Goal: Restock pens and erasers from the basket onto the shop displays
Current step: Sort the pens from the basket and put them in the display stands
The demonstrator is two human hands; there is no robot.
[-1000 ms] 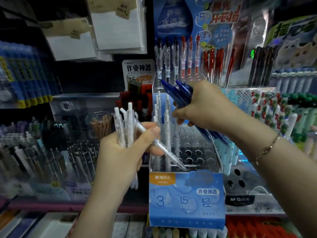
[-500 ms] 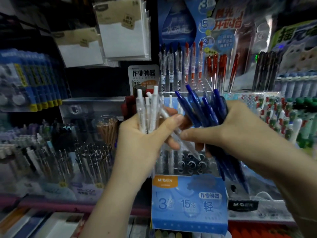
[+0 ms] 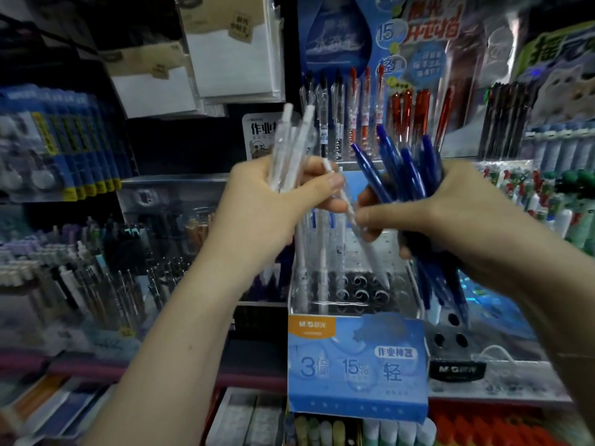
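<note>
View count: one. Head-worn wide-angle camera, at the person's own eye level, facing forward and slightly down onto a shop shelf (image 3: 515,375) of pen displays. Range: close; both forearms enter from the near bottom edge, left hand (image 3: 267,207) and right hand (image 3: 444,214) meeting at centre. Blue display box (image 3: 357,365) just below centre. Edges bend and blur. No second view, so no shared area.

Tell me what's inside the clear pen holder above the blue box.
The holder has a few white pens standing at its left and empty round slots. The hands cover its back rows.
</note>
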